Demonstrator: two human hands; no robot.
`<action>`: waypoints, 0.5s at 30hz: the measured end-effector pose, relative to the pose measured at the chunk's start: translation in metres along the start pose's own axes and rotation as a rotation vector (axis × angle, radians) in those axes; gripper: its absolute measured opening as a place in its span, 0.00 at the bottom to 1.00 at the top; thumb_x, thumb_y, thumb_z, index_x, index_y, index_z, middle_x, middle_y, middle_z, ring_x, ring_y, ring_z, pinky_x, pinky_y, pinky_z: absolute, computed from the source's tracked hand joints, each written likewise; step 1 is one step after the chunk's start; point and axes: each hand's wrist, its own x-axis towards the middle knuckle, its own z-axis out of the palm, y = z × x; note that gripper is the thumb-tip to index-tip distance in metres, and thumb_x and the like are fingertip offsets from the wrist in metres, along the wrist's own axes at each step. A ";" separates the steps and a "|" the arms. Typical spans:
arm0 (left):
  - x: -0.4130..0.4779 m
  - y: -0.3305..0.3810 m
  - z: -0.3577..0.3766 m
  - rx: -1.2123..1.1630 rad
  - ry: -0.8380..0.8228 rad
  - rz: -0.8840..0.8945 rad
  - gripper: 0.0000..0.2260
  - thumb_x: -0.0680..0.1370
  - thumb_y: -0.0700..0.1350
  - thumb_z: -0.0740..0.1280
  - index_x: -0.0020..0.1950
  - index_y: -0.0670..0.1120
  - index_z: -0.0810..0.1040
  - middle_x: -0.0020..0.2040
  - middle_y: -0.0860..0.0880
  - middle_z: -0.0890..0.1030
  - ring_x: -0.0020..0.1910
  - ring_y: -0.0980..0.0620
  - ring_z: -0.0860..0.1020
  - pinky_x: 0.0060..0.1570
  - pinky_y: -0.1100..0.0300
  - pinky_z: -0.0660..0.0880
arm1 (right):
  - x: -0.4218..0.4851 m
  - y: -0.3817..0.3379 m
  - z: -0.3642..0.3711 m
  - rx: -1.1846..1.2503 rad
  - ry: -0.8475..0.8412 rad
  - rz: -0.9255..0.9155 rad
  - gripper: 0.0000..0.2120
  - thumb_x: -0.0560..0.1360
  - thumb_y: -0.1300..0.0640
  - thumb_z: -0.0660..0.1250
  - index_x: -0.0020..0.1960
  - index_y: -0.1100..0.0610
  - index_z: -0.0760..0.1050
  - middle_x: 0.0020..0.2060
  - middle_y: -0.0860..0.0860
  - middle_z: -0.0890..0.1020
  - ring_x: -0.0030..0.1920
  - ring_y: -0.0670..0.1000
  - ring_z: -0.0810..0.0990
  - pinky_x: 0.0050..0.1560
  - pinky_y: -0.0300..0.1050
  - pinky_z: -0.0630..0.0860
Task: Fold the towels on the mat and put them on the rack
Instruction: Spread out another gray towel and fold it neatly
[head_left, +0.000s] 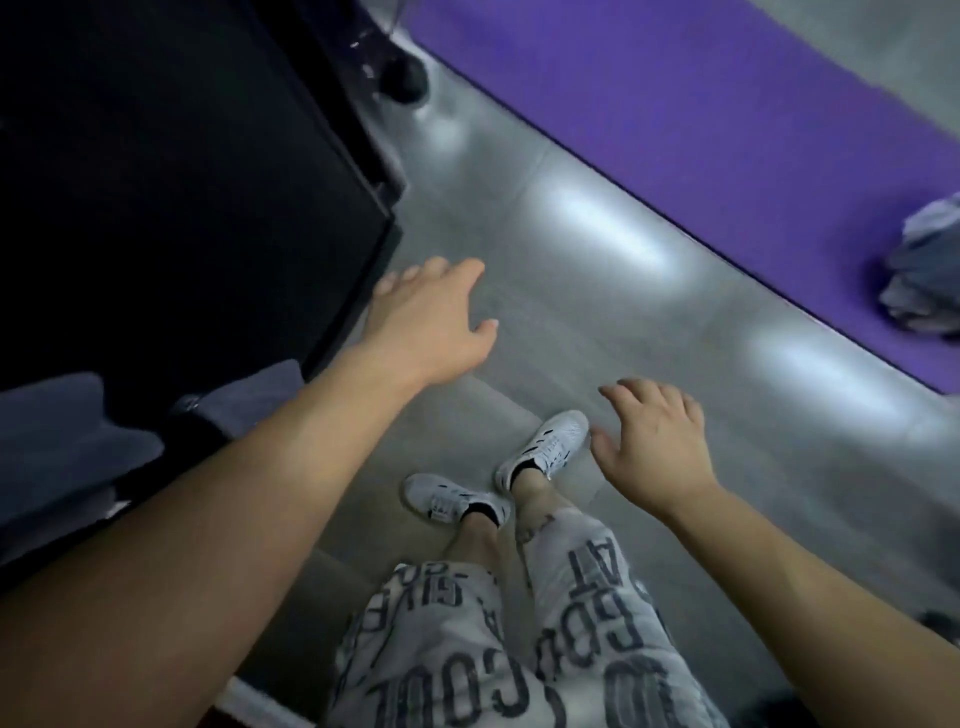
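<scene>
A crumpled towel (924, 270) lies on the mat (675, 114) while the left hand (431, 322) and right hand (654, 452) hover empty.

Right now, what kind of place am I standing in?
Probably a gym or yoga room: a purple exercise mat lies on the grey tiled floor, a crumpled grey towel sits on it, and folded dark towels rest on a black rack at the left.

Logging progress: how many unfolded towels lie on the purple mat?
1: a crumpled towel on the mat at the picture's right edge, cut off. More may lie out of view.
</scene>
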 end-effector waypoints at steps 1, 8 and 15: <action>0.014 0.020 -0.004 0.055 -0.013 0.039 0.29 0.78 0.61 0.64 0.76 0.53 0.65 0.70 0.44 0.73 0.69 0.41 0.72 0.70 0.45 0.66 | -0.002 0.016 -0.006 0.039 0.013 0.049 0.22 0.74 0.47 0.67 0.65 0.53 0.77 0.62 0.54 0.79 0.63 0.61 0.75 0.68 0.59 0.65; 0.088 0.163 -0.046 0.273 -0.097 0.229 0.29 0.79 0.61 0.62 0.77 0.51 0.65 0.71 0.42 0.72 0.70 0.40 0.72 0.69 0.45 0.67 | -0.018 0.114 -0.065 0.192 0.053 0.332 0.22 0.75 0.49 0.67 0.67 0.52 0.75 0.65 0.52 0.77 0.66 0.59 0.73 0.70 0.56 0.62; 0.147 0.268 -0.087 0.339 -0.067 0.373 0.27 0.79 0.60 0.62 0.76 0.51 0.66 0.70 0.41 0.73 0.69 0.40 0.73 0.68 0.45 0.66 | -0.005 0.175 -0.120 0.286 0.069 0.475 0.22 0.76 0.49 0.65 0.69 0.52 0.73 0.64 0.52 0.77 0.67 0.58 0.71 0.71 0.54 0.60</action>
